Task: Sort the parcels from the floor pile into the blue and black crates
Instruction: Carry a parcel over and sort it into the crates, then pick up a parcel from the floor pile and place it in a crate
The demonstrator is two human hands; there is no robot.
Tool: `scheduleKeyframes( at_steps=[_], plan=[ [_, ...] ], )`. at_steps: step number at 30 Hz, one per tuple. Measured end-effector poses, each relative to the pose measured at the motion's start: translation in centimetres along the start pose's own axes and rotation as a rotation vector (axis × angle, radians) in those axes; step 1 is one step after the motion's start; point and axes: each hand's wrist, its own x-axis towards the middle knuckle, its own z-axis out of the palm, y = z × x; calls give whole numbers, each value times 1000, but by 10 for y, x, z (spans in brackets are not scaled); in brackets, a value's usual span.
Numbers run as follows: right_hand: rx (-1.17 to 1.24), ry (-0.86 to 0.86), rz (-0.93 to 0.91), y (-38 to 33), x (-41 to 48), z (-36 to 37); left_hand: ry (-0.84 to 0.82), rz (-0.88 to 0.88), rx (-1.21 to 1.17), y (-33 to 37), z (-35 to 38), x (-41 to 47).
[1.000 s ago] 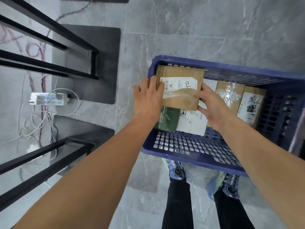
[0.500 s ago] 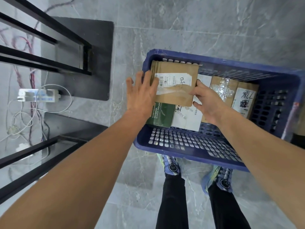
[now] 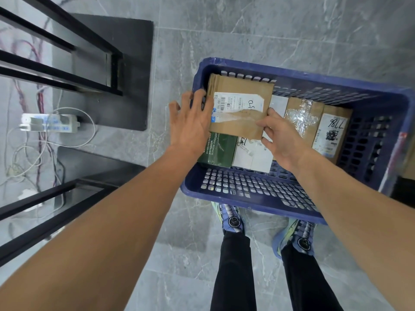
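Grey tiled floor (image 3: 224,30) seen from above, with a black metal rack (image 3: 132,70) at 9 o'clock and the blue crate (image 3: 224,198) at 3 o'clock; the black crate and the floor pile are out of view. In the crate's 10 o'clock corner a brown cardboard parcel (image 3: 241,86) bearing a white shipping label lies over a green parcel (image 3: 219,151) and a white parcel (image 3: 251,156), its far edge at the crate wall. A tape-wrapped parcel (image 3: 301,117) and a hand-numbered parcel (image 3: 332,129) sit at 2 o'clock in the crate. The left hand (image 3: 190,124), fingers straight and spread, lies flat against the cardboard parcel's 9 o'clock edge; the right hand (image 3: 283,135) pinches its 4 o'clock corner between thumb and curled fingers. Likely hazard: the parcel rests on an uneven stack, so an early release could let it slide toward 6 o'clock or tip, and a one-corner pinch may twist it.
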Motion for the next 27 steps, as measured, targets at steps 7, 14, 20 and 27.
scheduleKeyframes(
  at_steps=[7,14,20,27],
  plan=[
    [20,45,-32,-2,1,-1,-22,13,0,1,-1,1],
    [10,67,-65,-12,-23,-5,-29,-16,-209,6,-18,-12],
    [-9,97,-118,-38,-90,-13,-10,-219,-808,19,-85,-48],
    [-139,19,-210,-93,-206,-16,-148,-527,-1537,25,-215,-108]
  ],
)
